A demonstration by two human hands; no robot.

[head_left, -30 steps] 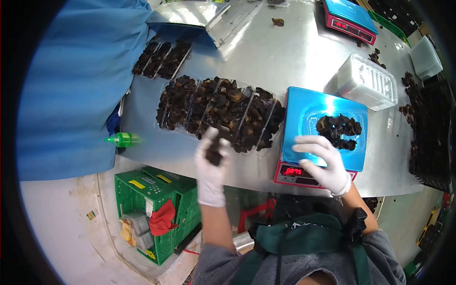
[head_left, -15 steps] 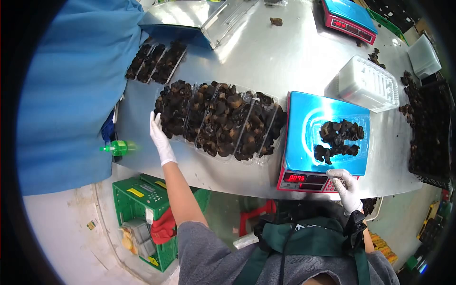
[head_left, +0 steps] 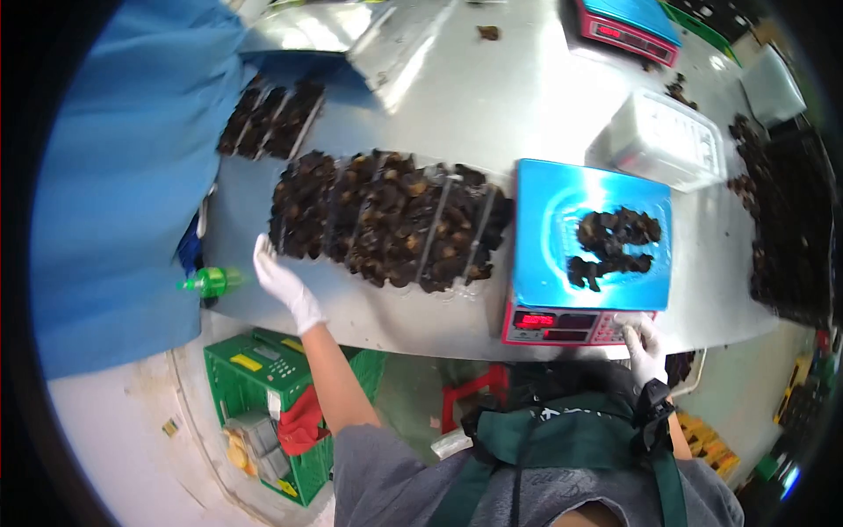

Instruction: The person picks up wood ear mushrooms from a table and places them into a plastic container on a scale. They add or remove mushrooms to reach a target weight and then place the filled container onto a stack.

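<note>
My left hand [head_left: 283, 283], in a white glove, lies open and flat on the steel table [head_left: 492, 105], touching the left end of a row of clear trays filled with dark mushrooms [head_left: 386, 220]. It holds nothing. My right hand [head_left: 641, 341], also gloved, rests at the front right corner of a blue-topped scale [head_left: 544, 220], by its red display [head_left: 537, 321]. A clear tray with a few dark mushrooms [head_left: 610, 246] sits on the scale.
More filled trays [head_left: 268, 119] lie at the back left beside a blue sheet [head_left: 123, 158]. A stack of unfilled clear trays [head_left: 663, 140] stands behind the scale. Loose mushrooms fill a dark crate [head_left: 786, 228] at the right. A green bottle [head_left: 206, 282] and green crate [head_left: 281, 386] sit lower left.
My left hand let go of a mushroom piece, moved left to the end of the tray row, then slid slightly down. My right hand dropped from over the scale to its front corner.
</note>
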